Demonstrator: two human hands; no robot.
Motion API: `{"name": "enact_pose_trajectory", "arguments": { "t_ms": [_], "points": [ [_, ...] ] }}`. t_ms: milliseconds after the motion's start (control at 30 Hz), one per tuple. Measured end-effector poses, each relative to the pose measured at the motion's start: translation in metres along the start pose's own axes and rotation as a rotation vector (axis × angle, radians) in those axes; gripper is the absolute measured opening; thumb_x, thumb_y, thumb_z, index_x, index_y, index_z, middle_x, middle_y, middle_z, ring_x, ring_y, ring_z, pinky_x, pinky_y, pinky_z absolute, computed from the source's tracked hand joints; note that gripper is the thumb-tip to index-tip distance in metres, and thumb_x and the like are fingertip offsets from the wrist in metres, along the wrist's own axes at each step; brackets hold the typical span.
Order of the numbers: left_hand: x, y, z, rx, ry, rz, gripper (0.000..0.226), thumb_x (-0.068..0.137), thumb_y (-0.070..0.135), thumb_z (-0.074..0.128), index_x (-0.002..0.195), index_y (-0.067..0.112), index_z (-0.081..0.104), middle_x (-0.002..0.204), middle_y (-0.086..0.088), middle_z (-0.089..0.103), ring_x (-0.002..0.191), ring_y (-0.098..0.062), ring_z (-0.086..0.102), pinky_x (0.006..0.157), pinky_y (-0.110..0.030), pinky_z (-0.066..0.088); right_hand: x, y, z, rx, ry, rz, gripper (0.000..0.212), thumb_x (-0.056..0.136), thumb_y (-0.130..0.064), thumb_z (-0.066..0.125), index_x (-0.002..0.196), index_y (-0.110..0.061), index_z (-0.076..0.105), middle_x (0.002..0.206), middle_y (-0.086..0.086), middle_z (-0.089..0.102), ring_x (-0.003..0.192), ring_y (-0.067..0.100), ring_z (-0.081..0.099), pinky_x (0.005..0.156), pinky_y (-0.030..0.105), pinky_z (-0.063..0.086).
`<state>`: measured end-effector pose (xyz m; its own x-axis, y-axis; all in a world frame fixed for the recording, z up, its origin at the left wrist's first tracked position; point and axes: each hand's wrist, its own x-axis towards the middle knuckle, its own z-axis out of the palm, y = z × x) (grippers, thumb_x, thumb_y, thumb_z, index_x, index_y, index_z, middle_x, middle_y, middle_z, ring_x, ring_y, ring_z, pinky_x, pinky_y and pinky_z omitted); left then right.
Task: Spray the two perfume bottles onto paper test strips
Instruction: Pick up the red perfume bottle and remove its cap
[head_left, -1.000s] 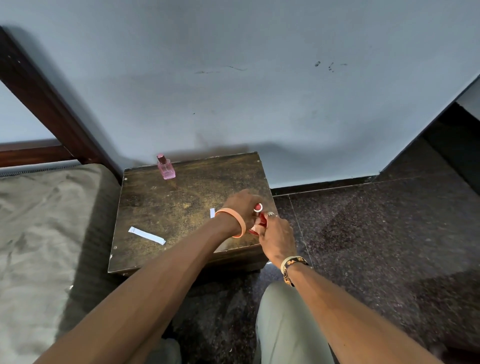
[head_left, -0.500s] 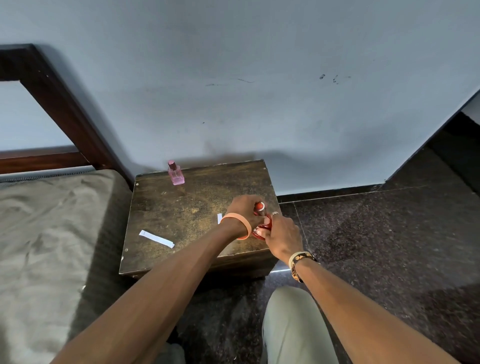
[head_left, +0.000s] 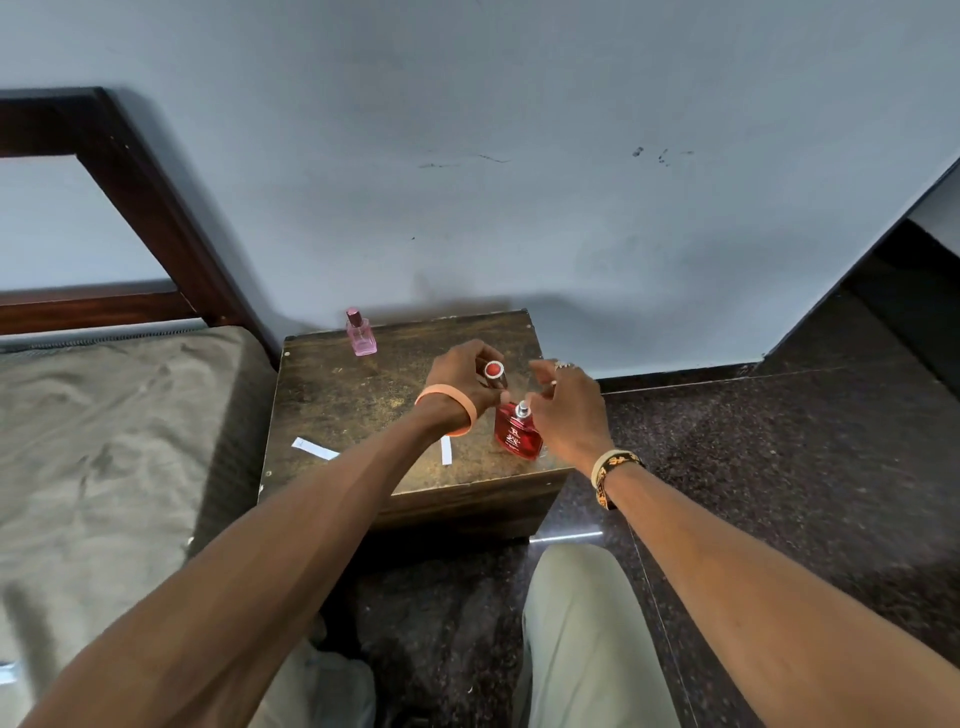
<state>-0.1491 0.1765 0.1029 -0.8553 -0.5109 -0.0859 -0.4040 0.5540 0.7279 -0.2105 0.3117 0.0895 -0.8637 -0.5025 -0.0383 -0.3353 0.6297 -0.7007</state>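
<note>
A red perfume bottle (head_left: 516, 437) stands on the small wooden table (head_left: 358, 405) near its right front corner, its silver nozzle bare. My left hand (head_left: 464, 378) holds the bottle's red cap (head_left: 494, 372) just above and behind it. My right hand (head_left: 565, 410) hovers beside the bottle's right side, fingers spread, not gripping it. A small pink perfume bottle (head_left: 359, 332) stands at the table's back left. Two white paper test strips lie on the table: one (head_left: 315, 449) at the front left, another (head_left: 446, 450) partly hidden under my left wrist.
A bed with an olive mattress (head_left: 104, 441) and a dark wooden frame (head_left: 150, 208) borders the table on the left. A pale blue wall stands right behind the table. Dark speckled floor (head_left: 753, 457) lies to the right. My knees are below.
The cap has come off the red bottle in my left hand. My right hand has let go of the bottle and opened. The camera view has dropped, so the table sits lower in the frame.
</note>
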Motion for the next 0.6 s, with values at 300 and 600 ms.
{"name": "enact_pose_trajectory", "arguments": {
  "t_ms": [300, 600],
  "points": [
    [-0.012, -0.010, -0.054, -0.063, 0.132, 0.038, 0.042, 0.058, 0.014, 0.089, 0.089, 0.020, 0.062, 0.086, 0.001, 0.070, 0.081, -0.017, 0.068, 0.075, -0.032, 0.057, 0.008, -0.068, -0.005, 0.166, -0.148, -0.217, 0.027, 0.093, -0.010, 0.064, 0.117, -0.018, 0.070, 0.094, -0.012, 0.065, 0.087, 0.004, 0.061, 0.070, 0.012, 0.044],
    [-0.020, -0.066, -0.110, -0.096, 0.202, -0.052, 0.036, 0.063, 0.011, 0.084, 0.096, 0.017, 0.070, 0.088, 0.002, 0.073, 0.084, -0.014, 0.069, 0.082, -0.032, 0.057, 0.019, -0.120, 0.048, 0.265, -0.253, -0.238, 0.023, 0.084, -0.006, 0.072, 0.104, -0.016, 0.074, 0.096, -0.002, 0.075, 0.089, 0.010, 0.070, 0.085, 0.037, 0.058]
  ]
}}
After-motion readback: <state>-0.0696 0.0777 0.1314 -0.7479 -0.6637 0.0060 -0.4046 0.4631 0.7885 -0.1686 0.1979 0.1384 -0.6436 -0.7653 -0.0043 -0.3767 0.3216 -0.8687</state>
